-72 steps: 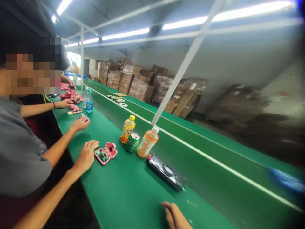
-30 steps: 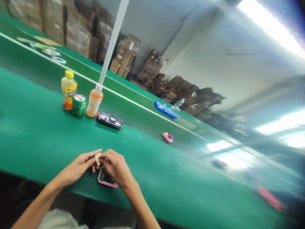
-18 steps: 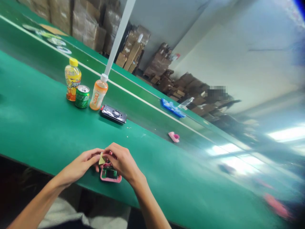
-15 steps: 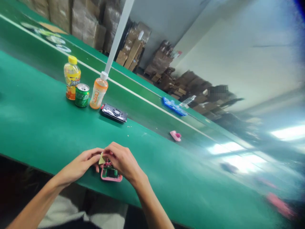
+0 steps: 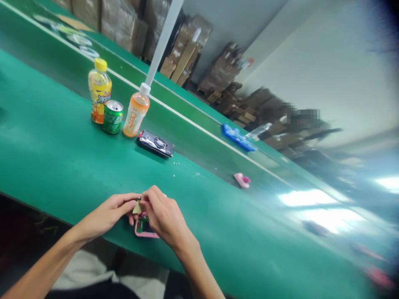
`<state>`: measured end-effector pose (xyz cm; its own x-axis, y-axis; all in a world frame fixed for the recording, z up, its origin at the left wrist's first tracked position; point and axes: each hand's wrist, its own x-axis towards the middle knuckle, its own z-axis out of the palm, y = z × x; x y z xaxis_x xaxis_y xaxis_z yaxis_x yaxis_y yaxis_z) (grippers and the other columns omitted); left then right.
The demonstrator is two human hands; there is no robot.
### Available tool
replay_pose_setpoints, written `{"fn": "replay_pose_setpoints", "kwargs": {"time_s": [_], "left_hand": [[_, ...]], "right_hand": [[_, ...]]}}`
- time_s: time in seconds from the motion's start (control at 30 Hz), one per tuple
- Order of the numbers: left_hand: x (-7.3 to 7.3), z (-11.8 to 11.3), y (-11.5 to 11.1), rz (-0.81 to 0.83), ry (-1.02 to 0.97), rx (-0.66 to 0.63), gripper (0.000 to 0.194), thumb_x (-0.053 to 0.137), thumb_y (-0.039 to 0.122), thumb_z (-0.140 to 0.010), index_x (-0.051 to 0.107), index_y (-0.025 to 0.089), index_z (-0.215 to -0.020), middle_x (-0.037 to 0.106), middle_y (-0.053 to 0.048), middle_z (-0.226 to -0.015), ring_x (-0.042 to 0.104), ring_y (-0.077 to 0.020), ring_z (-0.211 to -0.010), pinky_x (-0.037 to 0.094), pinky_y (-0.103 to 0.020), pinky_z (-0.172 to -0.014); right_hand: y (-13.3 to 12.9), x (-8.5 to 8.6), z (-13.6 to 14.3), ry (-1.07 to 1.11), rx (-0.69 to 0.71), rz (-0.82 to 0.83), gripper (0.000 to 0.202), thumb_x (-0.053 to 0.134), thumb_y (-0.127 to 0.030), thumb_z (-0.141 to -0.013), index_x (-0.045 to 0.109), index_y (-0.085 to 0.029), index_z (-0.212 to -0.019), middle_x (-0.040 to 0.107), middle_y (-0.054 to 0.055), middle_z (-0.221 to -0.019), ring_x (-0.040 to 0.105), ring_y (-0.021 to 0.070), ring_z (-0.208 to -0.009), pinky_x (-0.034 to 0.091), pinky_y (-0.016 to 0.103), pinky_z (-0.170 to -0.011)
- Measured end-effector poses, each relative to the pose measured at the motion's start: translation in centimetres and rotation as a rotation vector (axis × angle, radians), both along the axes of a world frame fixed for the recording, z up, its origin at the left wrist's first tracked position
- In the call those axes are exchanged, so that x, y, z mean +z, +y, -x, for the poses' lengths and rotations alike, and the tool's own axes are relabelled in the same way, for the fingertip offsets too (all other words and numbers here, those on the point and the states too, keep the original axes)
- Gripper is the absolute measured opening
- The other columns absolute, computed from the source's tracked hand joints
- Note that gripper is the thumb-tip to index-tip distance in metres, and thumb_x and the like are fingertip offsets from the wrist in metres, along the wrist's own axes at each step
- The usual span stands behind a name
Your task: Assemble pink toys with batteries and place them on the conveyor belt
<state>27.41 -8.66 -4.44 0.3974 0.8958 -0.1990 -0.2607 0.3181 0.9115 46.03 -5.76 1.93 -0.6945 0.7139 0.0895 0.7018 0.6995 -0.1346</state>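
Note:
A small pink casing [image 5: 146, 235] with a green circuit board [image 5: 140, 225] inside lies near the front edge of the green bench. Between my hands, at the casing's far side, is a small pale yellow flat piece [image 5: 136, 207]. My left hand [image 5: 109, 212] pinches that piece between thumb and fingers. Over the casing's right part, my right hand [image 5: 166, 218] has bent, closed fingers meeting the left fingertips. What the right fingertips hold is hidden behind the hand. Some dark pink detail shows just under the fingers.
Beyond my hands stand a yellow-capped drink bottle [image 5: 100, 93], a green can [image 5: 113, 117] and an orange drink bottle [image 5: 136, 111]. A dark phone-like device [image 5: 155, 143] lies beside them. Farther right are a pink part [image 5: 242, 180] on the belt and a blue tray [image 5: 238, 138].
The view has shifted slightly, so the bench items appear farther right. My right hand now covers more of the casing and circuit board. Both hands stay together at the yellow piece.

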Motion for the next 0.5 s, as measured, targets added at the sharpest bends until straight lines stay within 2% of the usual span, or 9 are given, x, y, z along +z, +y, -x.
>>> {"fn": "replay_pose_setpoints", "kwargs": {"time_s": [0.1,0.23,0.4,0.5], "left_hand": [[0.3,-0.1,0.2,0.01,-0.039,0.022,0.057,0.065,0.06,-0.092,0.071,0.017,-0.127,0.069,-0.001,-0.077,0.06,-0.0156,-0.071,0.049,-0.028,-0.077],[0.6,-0.2,0.3,0.062,-0.105,0.052,0.053,0.07,0.059,-0.089,0.075,0.015,-0.116,0.066,0.0,-0.072,0.058,-0.0144,-0.066,0.049,-0.026,-0.068],[0.9,-0.1,0.1,0.14,-0.188,0.077,0.046,0.075,0.057,-0.086,0.076,0.015,-0.103,0.069,-0.003,-0.081,0.059,-0.0129,-0.065,0.05,-0.025,-0.064],[0.9,-0.1,0.2,0.155,-0.18,0.137,0.047,0.077,0.059,-0.083,0.076,0.015,-0.098,0.068,-0.002,-0.079,0.057,-0.0113,-0.063,0.048,-0.023,-0.061]], "right_hand": [[-0.4,-0.9,0.4,0.006,0.05,-0.188,0.024,0.038,-0.018,-0.109,0.058,-0.019,-0.096,0.063,0.003,-0.086,0.057,0.0173,-0.07,0.039,0.028,-0.055],[-0.8,-1.6,0.8,0.065,0.158,-0.361,0.033,0.032,-0.016,-0.11,0.061,-0.016,-0.094,0.068,0.007,-0.088,0.059,0.0188,-0.075,0.048,0.031,-0.066],[-2.6,-1.6,0.7,0.193,0.2,-0.366,0.029,0.035,-0.01,-0.107,0.063,-0.013,-0.109,0.074,0.013,-0.106,0.066,0.0218,-0.097,0.055,0.034,-0.086],[-5.8,-2.3,-1.0,0.323,0.162,-0.224,0.028,0.034,-0.009,-0.106,0.062,-0.015,-0.107,0.074,0.01,-0.095,0.068,0.0193,-0.084,0.058,0.031,-0.077]]}}
